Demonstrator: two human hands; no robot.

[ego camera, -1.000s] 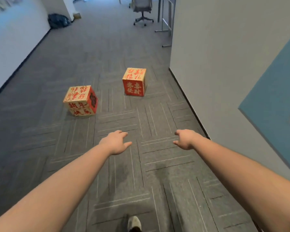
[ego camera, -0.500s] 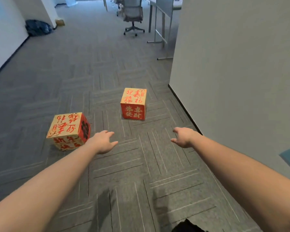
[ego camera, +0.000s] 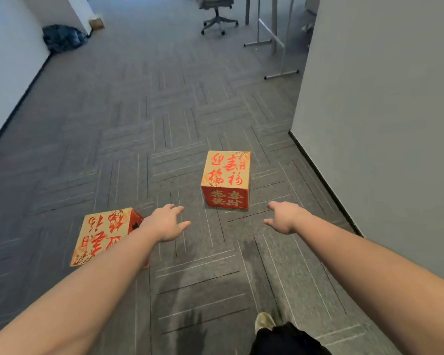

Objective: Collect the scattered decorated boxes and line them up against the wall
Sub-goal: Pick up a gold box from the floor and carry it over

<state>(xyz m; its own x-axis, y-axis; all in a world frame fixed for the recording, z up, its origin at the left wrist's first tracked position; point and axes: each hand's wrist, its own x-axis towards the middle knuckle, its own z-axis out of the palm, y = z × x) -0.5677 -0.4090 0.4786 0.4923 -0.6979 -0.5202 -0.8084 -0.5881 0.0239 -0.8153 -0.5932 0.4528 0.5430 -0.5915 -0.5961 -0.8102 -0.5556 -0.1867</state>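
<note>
Two decorated boxes, tan and red with red and gold characters, stand on the grey carpet. The far box [ego camera: 226, 179] sits ahead, a short way from the right wall [ego camera: 374, 124]. The near box [ego camera: 104, 237] lies lower left, partly hidden behind my left forearm. My left hand [ego camera: 166, 222] is open, fingers spread, just below and left of the far box. My right hand [ego camera: 285, 217] is open too, just below and right of that box. Neither hand touches a box.
An office chair [ego camera: 217, 11] and metal desk legs [ego camera: 280, 47] stand at the far end. A dark bag [ego camera: 63, 37] lies by the left wall. My shoe [ego camera: 264, 322] shows at the bottom.
I have walked forward: both boxes are closer and lower in view. My hands now reach either side of the far box, and my left arm covers part of the near box.
</note>
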